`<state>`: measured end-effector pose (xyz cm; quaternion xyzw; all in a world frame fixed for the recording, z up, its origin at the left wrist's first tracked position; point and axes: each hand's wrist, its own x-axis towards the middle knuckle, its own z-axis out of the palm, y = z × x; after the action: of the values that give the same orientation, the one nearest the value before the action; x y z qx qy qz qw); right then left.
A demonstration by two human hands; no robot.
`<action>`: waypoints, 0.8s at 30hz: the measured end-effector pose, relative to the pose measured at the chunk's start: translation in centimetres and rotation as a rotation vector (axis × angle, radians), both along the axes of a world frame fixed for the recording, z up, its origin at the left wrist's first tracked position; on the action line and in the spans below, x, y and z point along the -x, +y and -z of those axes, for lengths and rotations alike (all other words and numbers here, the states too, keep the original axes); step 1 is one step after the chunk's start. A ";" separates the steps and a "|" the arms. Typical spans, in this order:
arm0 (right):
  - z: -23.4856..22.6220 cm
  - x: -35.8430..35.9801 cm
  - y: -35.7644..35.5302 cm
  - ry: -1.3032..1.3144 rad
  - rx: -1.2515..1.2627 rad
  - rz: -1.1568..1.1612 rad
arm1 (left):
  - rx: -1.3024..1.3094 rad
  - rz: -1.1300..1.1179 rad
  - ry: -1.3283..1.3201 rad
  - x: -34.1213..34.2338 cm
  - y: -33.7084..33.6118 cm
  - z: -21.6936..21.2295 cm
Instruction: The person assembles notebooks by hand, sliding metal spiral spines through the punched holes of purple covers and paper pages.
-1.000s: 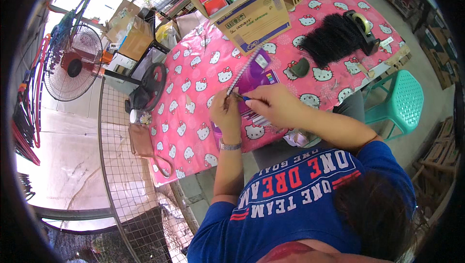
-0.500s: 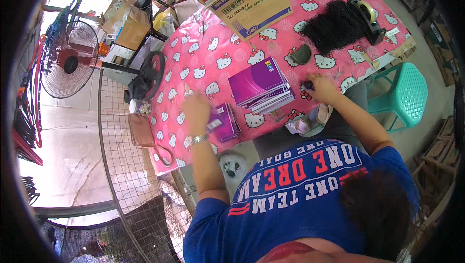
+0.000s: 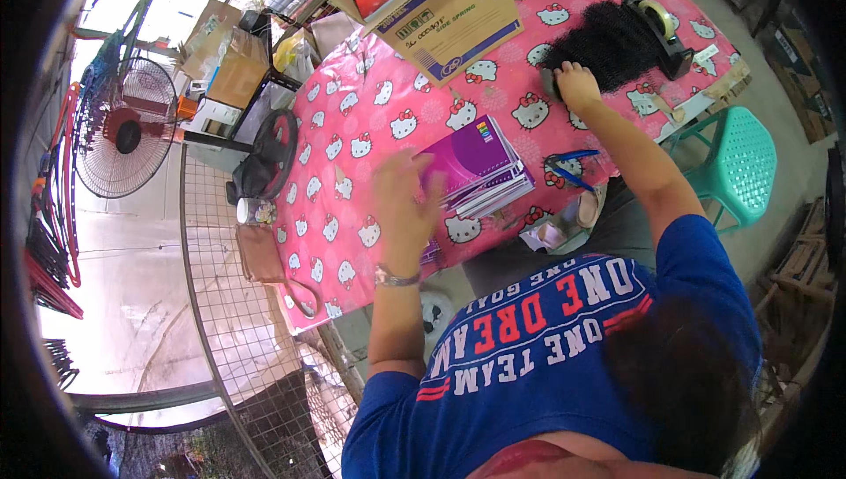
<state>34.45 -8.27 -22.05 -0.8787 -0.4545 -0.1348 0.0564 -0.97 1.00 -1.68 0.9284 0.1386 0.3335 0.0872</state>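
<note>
On the table, a stack of purple spiral notebooks point(image 3: 480, 157) stands in front of me. My left hand point(image 3: 407, 206), smeared a little by motion, is over the stack's left edge with its fingers apart. Another purple notebook point(image 3: 429, 252) shows partly behind that wrist. My right hand point(image 3: 577, 87) reaches forward, its fingers closed on a dark grey-green curved piece point(image 3: 548, 84), mostly covered by them. Just beyond lies a pile of black plastic coils point(image 3: 599, 47). Blue-handled pliers point(image 3: 571, 169) lie spread to the right of the stack.
A cardboard box point(image 3: 454, 29) with coloured packs stands at the far side. A tape dispenser point(image 3: 665, 34) sits by the coils. A brown pouch point(image 3: 262, 254) is at the left edge, near a standing fan point(image 3: 132, 131). A green stool point(image 3: 736, 166) stands at right.
My right hand has let go of the pliers and moved forward to the dark curved piece, which has shifted. My left hand has moved from the smaller notebook towards the stack.
</note>
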 end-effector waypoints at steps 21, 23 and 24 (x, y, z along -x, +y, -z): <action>-20.3 11.3 -4.8 0.771 -0.713 -0.816 | 0.104 0.278 0.360 -1.3 -1.0 -4.4; -20.5 11.9 -4.5 0.721 -0.701 -0.936 | 0.029 0.175 0.317 -2.1 -0.3 -4.6; -20.5 12.2 -4.2 0.714 -0.702 -0.937 | 0.025 0.177 0.313 -2.7 -0.3 -4.3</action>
<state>22.29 -12.50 -1.54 -0.5097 -0.6696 0.0626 0.5365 1.68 0.73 2.60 0.9764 0.0724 0.1743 0.1050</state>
